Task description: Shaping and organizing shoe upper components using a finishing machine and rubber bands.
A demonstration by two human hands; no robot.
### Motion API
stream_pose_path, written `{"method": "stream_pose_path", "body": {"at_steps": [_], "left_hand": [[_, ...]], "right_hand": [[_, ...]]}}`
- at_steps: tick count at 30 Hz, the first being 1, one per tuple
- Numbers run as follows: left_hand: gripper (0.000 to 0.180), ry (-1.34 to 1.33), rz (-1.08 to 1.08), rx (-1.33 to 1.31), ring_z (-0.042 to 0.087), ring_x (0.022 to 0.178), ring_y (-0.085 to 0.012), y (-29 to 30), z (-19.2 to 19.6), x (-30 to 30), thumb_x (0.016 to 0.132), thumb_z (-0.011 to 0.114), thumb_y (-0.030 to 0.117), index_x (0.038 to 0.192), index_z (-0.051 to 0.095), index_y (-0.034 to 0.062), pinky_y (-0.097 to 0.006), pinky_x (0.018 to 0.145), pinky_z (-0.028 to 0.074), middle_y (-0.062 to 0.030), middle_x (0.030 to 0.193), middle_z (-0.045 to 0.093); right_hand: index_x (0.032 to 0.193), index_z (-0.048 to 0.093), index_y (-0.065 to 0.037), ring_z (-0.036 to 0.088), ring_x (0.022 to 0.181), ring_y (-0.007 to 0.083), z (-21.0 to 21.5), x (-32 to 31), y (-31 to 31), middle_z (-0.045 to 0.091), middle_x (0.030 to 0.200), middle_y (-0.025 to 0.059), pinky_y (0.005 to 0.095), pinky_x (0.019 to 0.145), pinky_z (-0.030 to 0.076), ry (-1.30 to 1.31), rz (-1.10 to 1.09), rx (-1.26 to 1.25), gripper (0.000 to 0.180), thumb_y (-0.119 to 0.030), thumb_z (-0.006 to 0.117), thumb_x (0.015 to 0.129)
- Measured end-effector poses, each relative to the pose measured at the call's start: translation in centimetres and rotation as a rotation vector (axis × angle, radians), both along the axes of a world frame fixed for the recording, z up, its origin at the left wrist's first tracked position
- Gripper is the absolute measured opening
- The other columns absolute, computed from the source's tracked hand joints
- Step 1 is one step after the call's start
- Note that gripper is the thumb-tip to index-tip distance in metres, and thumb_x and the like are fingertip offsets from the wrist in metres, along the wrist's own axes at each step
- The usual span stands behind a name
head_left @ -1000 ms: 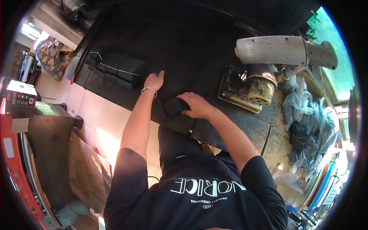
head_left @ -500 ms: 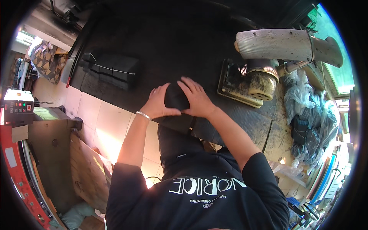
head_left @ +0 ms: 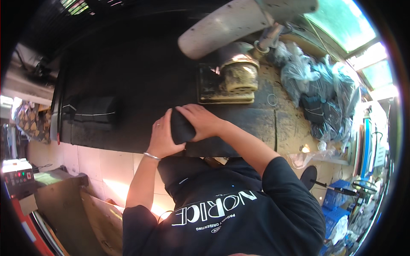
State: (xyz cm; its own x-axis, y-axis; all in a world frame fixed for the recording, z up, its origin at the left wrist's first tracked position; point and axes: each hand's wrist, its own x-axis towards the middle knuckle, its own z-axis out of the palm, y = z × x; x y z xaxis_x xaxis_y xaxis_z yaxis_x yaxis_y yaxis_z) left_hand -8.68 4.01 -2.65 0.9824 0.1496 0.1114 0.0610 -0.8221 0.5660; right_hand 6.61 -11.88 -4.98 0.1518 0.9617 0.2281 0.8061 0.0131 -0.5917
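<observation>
A black stack of thin, soft-looking pieces [head_left: 182, 126] is held between my two hands at the near edge of the dark worktable. My left hand [head_left: 162, 136], with a ring and a bracelet, presses along its left side, thumb at the near end. Curled over its right side and far end is my right hand [head_left: 201, 122]. The inner fingers are partly hidden by the stack. Farther left on the table lies a black bundle [head_left: 95, 113] tied with pale string.
Just beyond my right hand stands a dirty cream machine [head_left: 240, 76] with a long pale rounded housing [head_left: 222, 30] above it. Clear plastic bags [head_left: 299, 70] with black bundles crowd the right end. A control box [head_left: 17, 179] with lit buttons sits at lower left.
My view has turned, so the machine and the bundle appear farther left. Both hands stay on the black stack; my right hand's fingers wrap more over its far end.
</observation>
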Motion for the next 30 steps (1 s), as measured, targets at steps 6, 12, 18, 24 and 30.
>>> {"method": "stream_pose_path", "body": {"at_steps": [6,12,18,24,30], "left_hand": [[0.116,0.008,-0.336,-0.072,0.040,0.133,-0.0382,-11.0,-0.6,9.4,0.057,0.082,0.029,0.150,0.018,-0.0001,-0.048,0.118,0.022,-0.0243,0.139,0.043],[0.119,0.082,-0.361,0.146,0.030,0.140,-0.0359,-15.8,-4.2,13.1,0.061,0.082,0.033,0.152,0.015,0.0001,-0.050,0.119,0.018,-0.0212,0.147,0.034],[0.110,0.024,-0.317,0.060,0.030,0.139,-0.0390,-17.3,-4.5,13.6,0.065,0.084,0.025,0.151,0.020,-0.0030,-0.052,0.118,0.020,-0.0220,0.149,0.030],[0.120,0.029,-0.180,0.056,0.006,0.149,-0.0390,-18.7,-5.9,12.6,0.068,0.083,0.026,0.153,0.003,-0.0027,-0.053,0.119,0.011,-0.0251,0.160,0.006],[0.126,0.053,-0.181,0.140,0.006,0.150,-0.0382,-19.7,-5.6,12.9,0.066,0.084,0.035,0.153,0.001,-0.0026,-0.054,0.118,0.009,-0.0263,0.160,0.006]], "right_hand": [[0.145,0.031,0.002,0.039,0.131,0.0421,1.9,3.2,-15.3,0.040,0.141,0.0247,0.0474,0.111,0.033,-0.046,-0.433,-0.109,0.110,-0.032,0.086,0.056],[0.149,0.025,-0.002,0.034,0.136,0.0409,-1.3,5.3,-20.7,0.036,0.145,0.0221,0.0473,0.112,0.033,-0.149,-0.519,-0.143,0.112,-0.030,0.085,0.059],[0.151,0.024,-0.002,0.034,0.138,0.0387,-1.4,7.1,-22.2,0.033,0.148,0.0228,0.0441,0.113,0.033,-0.048,-0.524,-0.067,0.111,-0.033,0.086,0.063],[0.152,0.021,0.001,0.027,0.145,0.0332,-4.1,7.3,-24.3,0.025,0.156,0.0242,0.0397,0.116,0.027,0.399,-0.735,0.239,0.089,-0.039,0.067,0.088],[0.146,0.036,0.002,0.025,0.145,0.0392,-5.5,4.8,-21.0,0.027,0.155,0.0260,0.0424,0.118,0.023,0.218,-0.813,0.144,0.063,-0.034,0.053,0.097]]}}
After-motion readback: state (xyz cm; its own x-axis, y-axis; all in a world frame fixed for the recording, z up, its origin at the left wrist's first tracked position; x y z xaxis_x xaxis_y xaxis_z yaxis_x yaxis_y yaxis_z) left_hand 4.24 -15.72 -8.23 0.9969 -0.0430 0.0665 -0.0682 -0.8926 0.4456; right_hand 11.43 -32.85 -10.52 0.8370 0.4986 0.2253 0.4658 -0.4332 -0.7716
